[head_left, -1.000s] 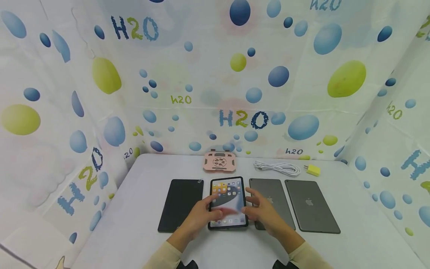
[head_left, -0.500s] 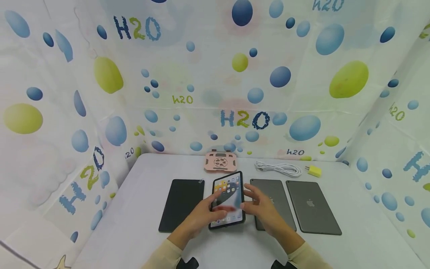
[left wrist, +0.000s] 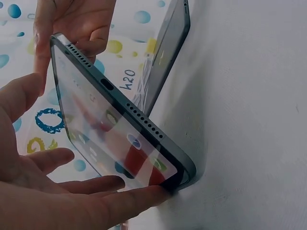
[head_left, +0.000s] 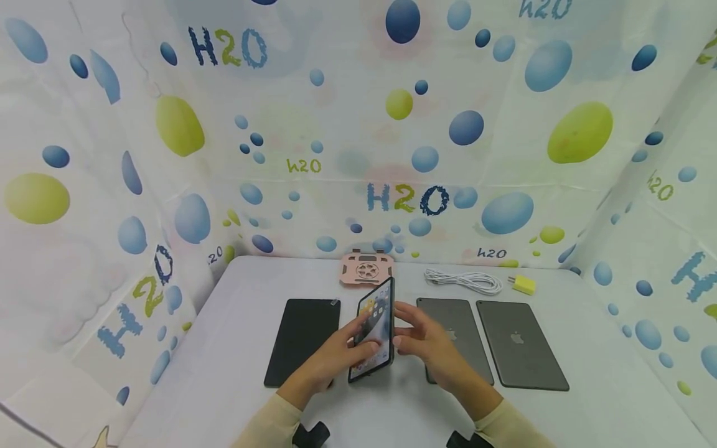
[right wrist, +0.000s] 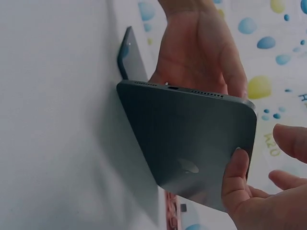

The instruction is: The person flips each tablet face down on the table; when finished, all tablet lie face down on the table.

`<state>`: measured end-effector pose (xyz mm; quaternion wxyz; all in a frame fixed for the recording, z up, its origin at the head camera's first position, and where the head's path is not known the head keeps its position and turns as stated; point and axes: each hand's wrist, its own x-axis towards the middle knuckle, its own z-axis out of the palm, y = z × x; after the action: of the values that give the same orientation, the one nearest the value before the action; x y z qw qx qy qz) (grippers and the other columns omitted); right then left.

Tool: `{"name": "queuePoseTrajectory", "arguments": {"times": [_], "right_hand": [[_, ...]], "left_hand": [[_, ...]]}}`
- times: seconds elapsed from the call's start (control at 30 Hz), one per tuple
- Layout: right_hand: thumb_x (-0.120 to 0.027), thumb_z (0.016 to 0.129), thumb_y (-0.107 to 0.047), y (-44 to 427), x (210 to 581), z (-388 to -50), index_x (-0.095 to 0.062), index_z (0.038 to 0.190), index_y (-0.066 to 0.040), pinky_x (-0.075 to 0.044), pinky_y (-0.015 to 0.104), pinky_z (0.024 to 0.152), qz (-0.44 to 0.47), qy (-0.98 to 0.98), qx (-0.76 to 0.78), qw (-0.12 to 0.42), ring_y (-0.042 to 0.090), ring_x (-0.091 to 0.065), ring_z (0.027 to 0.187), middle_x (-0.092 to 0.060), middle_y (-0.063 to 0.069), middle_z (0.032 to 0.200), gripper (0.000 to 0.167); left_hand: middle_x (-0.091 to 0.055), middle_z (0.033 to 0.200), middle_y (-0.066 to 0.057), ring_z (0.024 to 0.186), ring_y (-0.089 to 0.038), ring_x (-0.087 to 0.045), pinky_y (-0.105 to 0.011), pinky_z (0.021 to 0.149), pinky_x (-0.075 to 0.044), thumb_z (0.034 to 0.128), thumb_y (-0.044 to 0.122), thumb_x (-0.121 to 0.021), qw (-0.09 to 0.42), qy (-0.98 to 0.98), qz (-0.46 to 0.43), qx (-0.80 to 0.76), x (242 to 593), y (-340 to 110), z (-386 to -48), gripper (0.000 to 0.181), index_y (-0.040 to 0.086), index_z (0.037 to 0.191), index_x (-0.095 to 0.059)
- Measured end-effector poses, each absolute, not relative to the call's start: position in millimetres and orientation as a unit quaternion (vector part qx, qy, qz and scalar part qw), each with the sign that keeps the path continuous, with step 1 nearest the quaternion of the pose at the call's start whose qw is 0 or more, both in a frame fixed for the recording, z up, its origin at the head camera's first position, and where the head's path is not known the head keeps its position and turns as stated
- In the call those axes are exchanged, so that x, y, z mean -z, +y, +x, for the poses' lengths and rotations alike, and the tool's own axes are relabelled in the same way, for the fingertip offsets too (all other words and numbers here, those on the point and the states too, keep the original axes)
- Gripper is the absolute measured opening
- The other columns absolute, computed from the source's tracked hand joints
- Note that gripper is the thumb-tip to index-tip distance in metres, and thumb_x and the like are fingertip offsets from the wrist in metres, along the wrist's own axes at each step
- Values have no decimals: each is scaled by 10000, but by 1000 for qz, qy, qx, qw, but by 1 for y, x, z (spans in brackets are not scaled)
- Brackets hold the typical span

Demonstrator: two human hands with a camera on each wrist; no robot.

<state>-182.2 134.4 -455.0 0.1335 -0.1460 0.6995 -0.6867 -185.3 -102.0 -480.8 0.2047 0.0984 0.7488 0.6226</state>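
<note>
A tablet (head_left: 376,330) stands steeply tilted, its right edge raised and its lit screen towards my left hand. My left hand (head_left: 330,358) lies over the lower left edge, fingers extended and apart. In the left wrist view one finger (left wrist: 144,197) touches the tablet's lower corner, while the topmost digit reaches up in front of the screen. My right hand (head_left: 428,342) holds the raised edge. In the right wrist view one curled digit (right wrist: 235,179) lies on the grey back with the apple logo. The contact at the right hand's other fingertips is partly hidden.
A black tablet (head_left: 297,339) lies left, and two grey tablets (head_left: 448,317) (head_left: 521,348) lie face down on the right. Behind are a pink stand (head_left: 366,267), a coiled white cable (head_left: 467,281) and a yellow plug (head_left: 523,285). A printed curtain surrounds the white table (head_left: 577,323).
The tablet has turned from nearly flat to steeply tilted, its right edge rising and swinging left. My right hand has followed it leftwards; my left hand has hardly moved.
</note>
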Motion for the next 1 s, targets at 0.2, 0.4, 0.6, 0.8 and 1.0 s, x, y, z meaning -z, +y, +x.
{"name": "queuePoseTrajectory", "arguments": {"times": [0.2,0.4,0.6,0.8,1.0], "right_hand": [[-683,951,-76,132,454,-183,-332,1586,-92,-552,362,928,-172,695,684,143,407,-508,1338,-315,194,1631,726],[-715,946,-99,125,457,-186,-285,1618,-142,-547,373,949,-208,682,681,170,389,-526,1316,-220,116,1684,799],[-718,952,-138,119,460,-187,-265,1629,-203,-530,415,975,-210,683,676,184,388,-499,1347,-155,65,1702,817],[-728,955,-213,112,461,-188,-276,1625,-258,-522,474,1005,-197,711,650,182,380,-499,1352,-175,111,1688,810],[-698,981,-297,108,466,-191,-217,1639,-280,-457,576,1072,-208,725,627,195,414,-434,1409,-117,108,1707,815]], "left_hand": [[-272,1640,-232,1418,-467,-378,-613,1075,-430,993,460,-628,203,747,95,-626,481,-103,-186,732,287,1620,-292],[-339,1597,-228,1063,-300,-555,-409,858,-480,1016,467,-584,205,740,105,-632,479,-106,-186,723,280,1631,-255],[-302,1621,-242,1223,-340,-520,-394,869,-489,1030,446,-567,202,736,115,-636,477,-107,-184,701,293,1633,-244],[-297,1619,-259,1288,-346,-498,-452,904,-528,1030,460,-557,198,734,127,-637,473,-108,-183,702,275,1633,-250],[-304,1609,-247,1405,-443,-403,-532,950,-534,1031,447,-557,207,726,134,-642,471,-109,-183,723,252,1641,-221]]}}
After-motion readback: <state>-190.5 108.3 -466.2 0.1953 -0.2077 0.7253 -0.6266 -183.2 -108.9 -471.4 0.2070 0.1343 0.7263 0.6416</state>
